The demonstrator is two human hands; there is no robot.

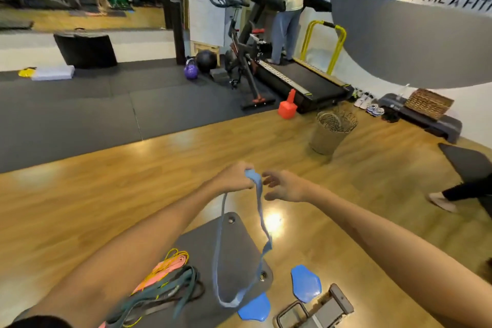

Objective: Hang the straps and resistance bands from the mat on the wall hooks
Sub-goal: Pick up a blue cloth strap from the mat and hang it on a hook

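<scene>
My left hand [235, 180] is closed around the top of a light blue resistance band [220, 255], which hangs down in a long loop above the grey mat [207, 242]. My right hand [283, 186] hovers just right of the band's top, fingers spread, holding nothing. On the mat's left part lies a pile of bands: pink and yellow ones [166, 267] and dark green and black straps [165, 298]. No wall hooks are in view.
Two blue discs [306, 283] and a grey device [316, 310] lie on the wood floor by the mat. A wicker basket [331, 132], red cone [287, 105], exercise bike [239, 61] and treadmill [300, 80] with a person stand ahead. Someone's foot [440, 201] is at right.
</scene>
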